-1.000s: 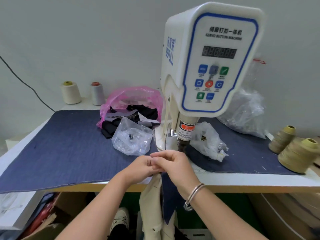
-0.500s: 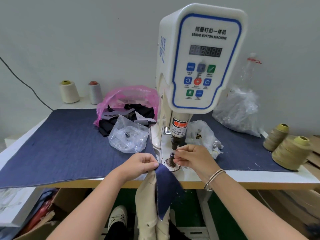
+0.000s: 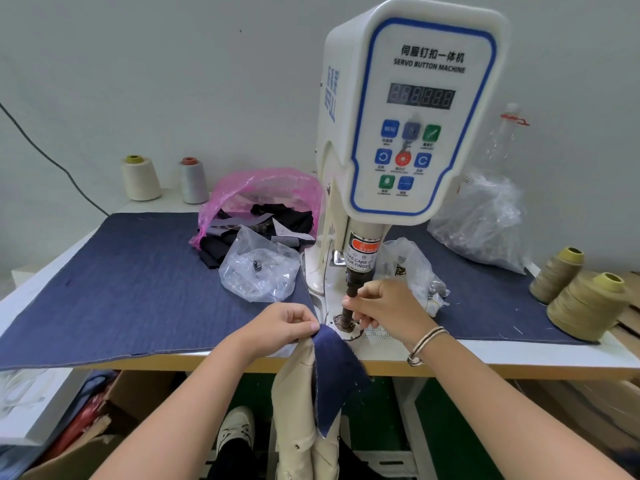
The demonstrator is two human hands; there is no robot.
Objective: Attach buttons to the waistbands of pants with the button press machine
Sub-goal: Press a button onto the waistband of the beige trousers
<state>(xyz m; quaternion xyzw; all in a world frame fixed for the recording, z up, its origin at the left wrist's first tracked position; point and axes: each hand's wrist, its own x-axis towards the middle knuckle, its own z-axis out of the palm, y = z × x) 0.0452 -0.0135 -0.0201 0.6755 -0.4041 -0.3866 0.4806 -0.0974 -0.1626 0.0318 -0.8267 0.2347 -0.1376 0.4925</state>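
Both hands busy: left hand [image 3: 277, 325] pinches navy/beige pants [image 3: 332, 368] fabric, right hand [image 3: 384, 311] fingers curled at dark metal press shaft [image 3: 350, 299], maybe gripping.

A plain grey wall [image 3: 156, 81] stands behind my table [image 3: 485, 356], with a dark cable [image 3: 41, 150] running down it at the left. The tabletop is white with a wood edge, under a blue denim mat [image 3: 121, 289]. Light is even and soft. Below me, cardboard boxes [image 3: 138, 393] sit at the left.
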